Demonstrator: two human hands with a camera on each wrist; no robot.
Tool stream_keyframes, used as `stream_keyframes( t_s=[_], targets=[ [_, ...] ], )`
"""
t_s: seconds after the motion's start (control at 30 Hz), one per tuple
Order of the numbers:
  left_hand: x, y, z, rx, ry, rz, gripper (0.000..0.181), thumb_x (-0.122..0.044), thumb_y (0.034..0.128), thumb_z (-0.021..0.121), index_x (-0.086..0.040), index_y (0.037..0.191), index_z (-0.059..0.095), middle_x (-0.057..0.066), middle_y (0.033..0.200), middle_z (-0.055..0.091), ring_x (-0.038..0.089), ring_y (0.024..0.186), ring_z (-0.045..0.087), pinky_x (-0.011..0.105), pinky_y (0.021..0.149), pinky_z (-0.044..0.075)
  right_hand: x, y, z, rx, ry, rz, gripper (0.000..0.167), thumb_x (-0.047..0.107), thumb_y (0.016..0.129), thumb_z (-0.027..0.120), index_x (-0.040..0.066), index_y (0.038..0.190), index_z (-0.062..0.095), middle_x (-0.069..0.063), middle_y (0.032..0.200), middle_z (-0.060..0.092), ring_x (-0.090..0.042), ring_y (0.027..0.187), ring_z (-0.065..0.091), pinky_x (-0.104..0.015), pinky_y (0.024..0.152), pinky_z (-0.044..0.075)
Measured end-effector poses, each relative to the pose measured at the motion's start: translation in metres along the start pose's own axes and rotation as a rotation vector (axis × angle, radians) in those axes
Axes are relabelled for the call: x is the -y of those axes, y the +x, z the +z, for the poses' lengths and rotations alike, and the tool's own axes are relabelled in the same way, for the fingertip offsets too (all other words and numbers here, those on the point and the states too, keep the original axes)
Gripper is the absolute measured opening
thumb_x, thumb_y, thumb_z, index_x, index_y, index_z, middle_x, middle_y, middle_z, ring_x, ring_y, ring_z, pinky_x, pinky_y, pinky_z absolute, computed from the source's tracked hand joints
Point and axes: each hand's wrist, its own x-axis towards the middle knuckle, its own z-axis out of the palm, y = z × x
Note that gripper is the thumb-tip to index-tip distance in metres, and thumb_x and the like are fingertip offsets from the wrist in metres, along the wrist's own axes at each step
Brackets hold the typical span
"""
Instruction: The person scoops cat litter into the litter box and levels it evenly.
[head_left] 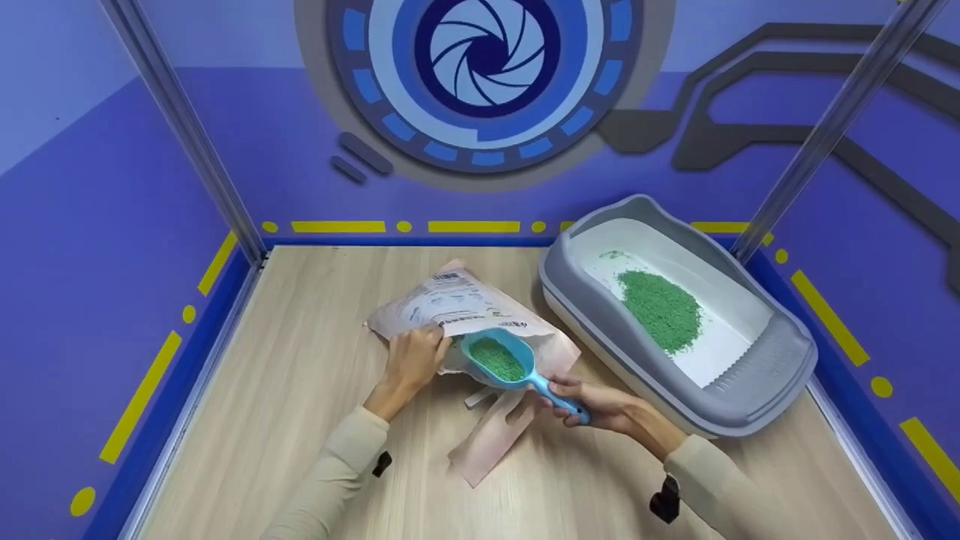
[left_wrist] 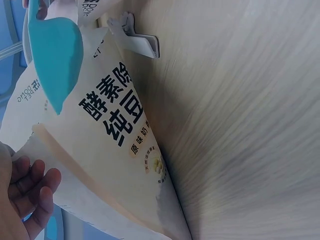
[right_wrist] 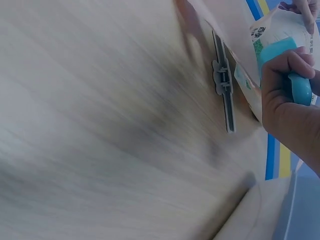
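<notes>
A pale pink-and-white litter bag (head_left: 442, 300) lies on its side, its mouth toward the right. My left hand (head_left: 414, 364) pinches the upper edge of that mouth; in the left wrist view the fingers (left_wrist: 37, 185) curl at the bag's edge. My right hand (head_left: 592, 403) grips the handle of a blue scoop (head_left: 531, 352), thumb on top. Green litter pellets (head_left: 496, 360) fill the scoop's bowl, which is at the bag's mouth. To the right stands a grey-and-white litter box (head_left: 765, 367) with a patch of green pellets (head_left: 664, 311) on its floor.
A grey sealing clip (right_wrist: 223, 82) lies on the wooden table (head_left: 300, 465) beside the bag's mouth. A pink flap with a handle slot (head_left: 487, 442) extends toward me below the scoop. Blue-purple walls (head_left: 247, 165) and metal posts (head_left: 187, 127) enclose the table.
</notes>
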Motion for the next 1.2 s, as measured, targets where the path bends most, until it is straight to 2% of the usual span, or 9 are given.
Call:
stream_keyframes(
  t_s=[0.2, 0.43, 0.6, 0.73, 0.87, 1.03, 1.13, 1.2],
  targets=[
    [0.001, 0.001, 0.000, 0.015, 0.006, -0.003, 0.035, -0.019, 0.0913, 0.069, -0.009, 0.060, 0.055, 0.006, 0.059, 0.061, 0.026, 0.049, 0.059, 0.042, 0.046, 0.046, 0.013, -0.018, -0.002, 0.008, -0.013, -0.020, 0.026, 0.020, 0.110, 0.041, 0.011, 0.135, 0.042, 0.001, 0.099, 0.056, -0.002, 0.071, 0.048, -0.014, 0.059, 0.037],
    [0.003, 0.000, 0.000, -0.002, 0.015, 0.001, 0.035, -0.018, 0.0899, 0.070, -0.009, 0.060, 0.054, 0.006, 0.058, 0.060, 0.027, 0.048, 0.060, 0.042, 0.045, 0.046, 0.034, -0.045, -0.008, 0.007, -0.056, -0.024, 0.029, 0.021, 0.109, 0.043, 0.010, 0.136, 0.045, 0.002, 0.095, 0.060, -0.001, 0.064, 0.043, -0.014, 0.057, 0.037],
    [0.002, -0.001, 0.000, -0.002, 0.015, 0.003, 0.034, -0.018, 0.0899, 0.070, -0.009, 0.061, 0.054, 0.006, 0.059, 0.060, 0.027, 0.049, 0.060, 0.040, 0.045, 0.045, 0.051, -0.073, -0.015, 0.043, -0.096, -0.006, 0.029, 0.019, 0.109, 0.042, 0.008, 0.137, 0.044, 0.002, 0.092, 0.059, 0.001, 0.062, 0.042, -0.012, 0.054, 0.035],
    [0.001, -0.002, 0.001, -0.006, 0.017, 0.005, 0.035, -0.018, 0.0894, 0.069, -0.010, 0.060, 0.053, 0.005, 0.058, 0.059, 0.026, 0.048, 0.059, 0.040, 0.044, 0.045, 0.070, -0.098, -0.023, 0.040, -0.105, -0.027, 0.030, 0.017, 0.110, 0.040, 0.011, 0.138, 0.048, 0.003, 0.094, 0.061, 0.001, 0.065, 0.046, -0.012, 0.056, 0.038],
    [0.001, -0.001, 0.001, -0.017, 0.026, 0.016, 0.034, -0.018, 0.0890, 0.069, -0.009, 0.061, 0.053, 0.006, 0.058, 0.060, 0.027, 0.049, 0.060, 0.041, 0.044, 0.045, 0.092, -0.120, -0.035, 0.084, -0.060, -0.088, 0.035, 0.013, 0.111, 0.031, 0.012, 0.143, 0.047, 0.003, 0.098, 0.063, 0.001, 0.069, 0.049, -0.013, 0.059, 0.039],
    [0.001, -0.002, 0.002, -0.019, 0.030, 0.029, 0.032, -0.018, 0.0886, 0.069, -0.010, 0.061, 0.054, 0.006, 0.059, 0.061, 0.027, 0.048, 0.059, 0.040, 0.044, 0.045, 0.123, -0.144, -0.058, 0.210, 0.067, -0.180, 0.044, 0.010, 0.112, 0.011, 0.009, 0.146, 0.039, -0.003, 0.106, 0.064, -0.004, 0.070, 0.038, -0.015, 0.061, 0.032],
    [0.002, -0.002, 0.003, -0.014, 0.029, 0.032, 0.033, -0.017, 0.0883, 0.069, -0.010, 0.060, 0.053, 0.005, 0.059, 0.060, 0.025, 0.047, 0.058, 0.039, 0.045, 0.045, 0.137, -0.153, -0.071, 0.217, 0.125, -0.192, 0.045, 0.013, 0.112, 0.008, 0.011, 0.143, 0.040, -0.006, 0.110, 0.064, -0.007, 0.073, 0.032, -0.017, 0.062, 0.030],
    [0.002, -0.002, 0.004, -0.010, 0.029, 0.032, 0.032, -0.017, 0.0884, 0.069, -0.010, 0.061, 0.054, 0.006, 0.059, 0.061, 0.026, 0.048, 0.058, 0.039, 0.045, 0.046, 0.145, -0.156, -0.078, 0.189, 0.127, -0.195, 0.043, 0.014, 0.112, 0.009, 0.013, 0.142, 0.041, -0.006, 0.109, 0.063, -0.007, 0.074, 0.031, -0.017, 0.062, 0.030]
  ],
)
